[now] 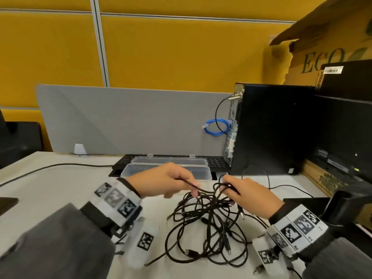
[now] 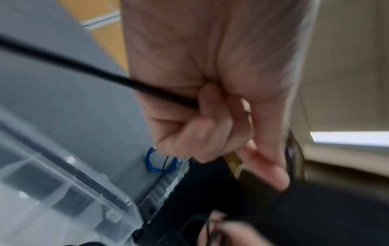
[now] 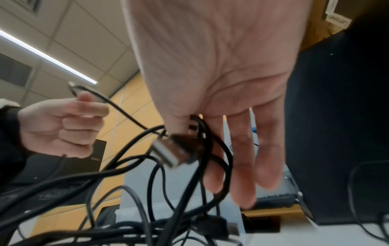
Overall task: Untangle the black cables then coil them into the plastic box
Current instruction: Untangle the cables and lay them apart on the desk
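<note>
The black cables [image 1: 207, 224] lie in a loose tangle on the worktop [image 1: 50, 188], their upper loops lifted between the two hands. The left hand [image 1: 161, 181] curls its fingers around one strand. The right hand [image 1: 251, 195] pinches several loops between thumb and forefinger, seemingly with the other fingers straight, though that view is blurred; a USB plug [image 3: 170, 152] dangles there. Just beyond the hands, the clear plastic box [image 1: 203, 174] sits open, resting on a black keyboard [image 1: 216, 162].
</note>
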A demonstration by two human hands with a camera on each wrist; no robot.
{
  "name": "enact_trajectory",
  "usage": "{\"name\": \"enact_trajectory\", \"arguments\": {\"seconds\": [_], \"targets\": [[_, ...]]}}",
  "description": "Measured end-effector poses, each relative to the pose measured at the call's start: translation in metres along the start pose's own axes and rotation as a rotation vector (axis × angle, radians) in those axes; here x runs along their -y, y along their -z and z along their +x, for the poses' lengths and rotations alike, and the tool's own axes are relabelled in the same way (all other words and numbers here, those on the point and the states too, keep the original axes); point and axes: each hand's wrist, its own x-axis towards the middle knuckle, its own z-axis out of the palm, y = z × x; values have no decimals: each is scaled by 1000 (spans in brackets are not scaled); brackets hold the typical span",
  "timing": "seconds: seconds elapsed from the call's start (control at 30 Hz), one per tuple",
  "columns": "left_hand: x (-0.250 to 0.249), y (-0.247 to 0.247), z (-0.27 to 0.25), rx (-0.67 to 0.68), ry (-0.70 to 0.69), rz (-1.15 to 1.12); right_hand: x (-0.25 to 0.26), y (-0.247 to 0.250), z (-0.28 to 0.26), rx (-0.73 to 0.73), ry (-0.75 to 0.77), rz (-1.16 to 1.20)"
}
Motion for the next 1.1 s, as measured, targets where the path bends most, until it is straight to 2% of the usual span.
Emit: {"name": "enact_trajectory", "arguments": {"seconds": [0.07,0.17,0.27,0.37,0.43,0.47,0.53,0.6,0.73,0.8,0.83,0.87,0.93,0.97,1.03,1.1], "targets": [[10,22,-16,-46,-20,-205,-10,-2,-2,81,-51,97],[28,50,-35,-251,-14,-431,-13,0,-3,101,-64,233],[41,68,-45,-611,60,-516,-12,2,0,114,-53,255],[48,90,-58,-969,38,-727,-19,2,0,148,-132,249],[55,103,-70,-1070,94,-678,-27,1,-2,161,-157,266],[61,108,-73,-1076,156,-580,-29,1,-3,174,-154,259],[71,110,-77,-1025,311,-296,-29,2,-5,219,-126,229],[77,103,-79,-912,451,9,-27,5,-5,275,-103,232],[84,75,-73,-535,650,600,-24,9,-4,294,-117,375],[79,52,-63,-447,631,904,-24,9,-5,274,-140,464],[72,38,-56,-415,575,994,-23,8,-7,267,-148,514],[63,23,-48,-395,484,1002,-23,7,-8,257,-160,575],[44,-10,-32,-266,325,842,-22,4,-11,212,-191,723],[38,-27,-23,-163,310,731,-21,2,-12,177,-202,803],[32,-54,-4,24,365,618,-18,-2,-13,93,-197,951],[34,-67,10,51,402,619,-13,-5,-12,10,-168,1071]]}}
